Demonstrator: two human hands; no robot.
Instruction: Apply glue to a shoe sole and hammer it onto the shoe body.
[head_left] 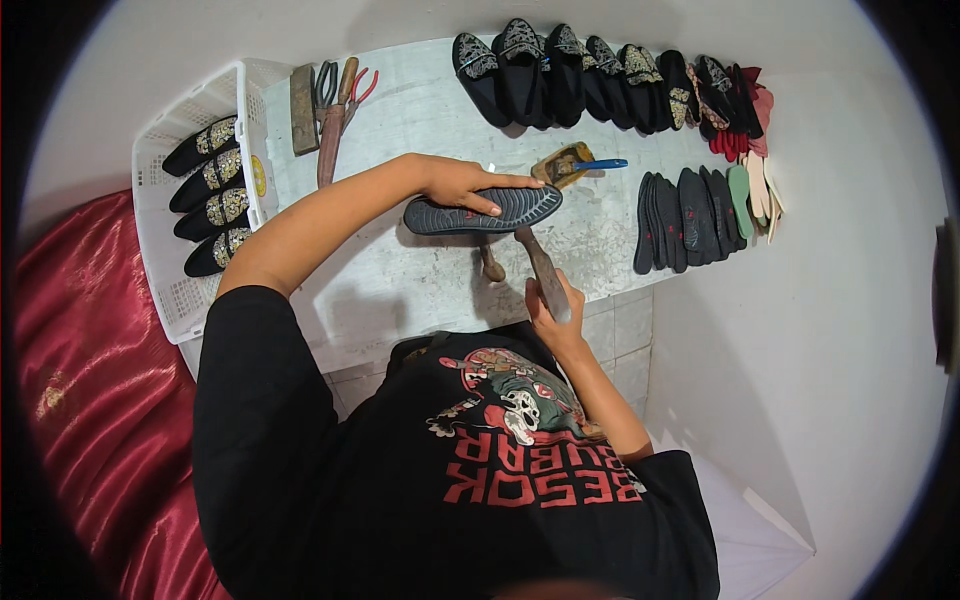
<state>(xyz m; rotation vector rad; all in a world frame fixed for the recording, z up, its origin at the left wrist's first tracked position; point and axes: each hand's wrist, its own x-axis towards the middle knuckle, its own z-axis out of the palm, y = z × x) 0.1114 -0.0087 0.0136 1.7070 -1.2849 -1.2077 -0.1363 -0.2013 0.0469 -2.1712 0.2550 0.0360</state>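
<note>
On the person's side of the shallow yellow-brown dish [553, 165], the left hand [455, 183] gripped the black, ribbed, rubber-like shoe sole [505, 212], tread facing up. Farther from the dish, the right hand [562, 312] was closed around a long, worn, brown tool [543, 265], maybe a hammer. For good work, it seemed wise to hold the sole firmly, with left fingers away from the tool's tip.

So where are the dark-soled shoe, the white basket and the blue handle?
Dark-soled shoe [475, 222]: head view, on its ridged sole.
White basket [242, 120]: head view, on its rim.
Blue handle [601, 164]: head view, on its middle.
</note>
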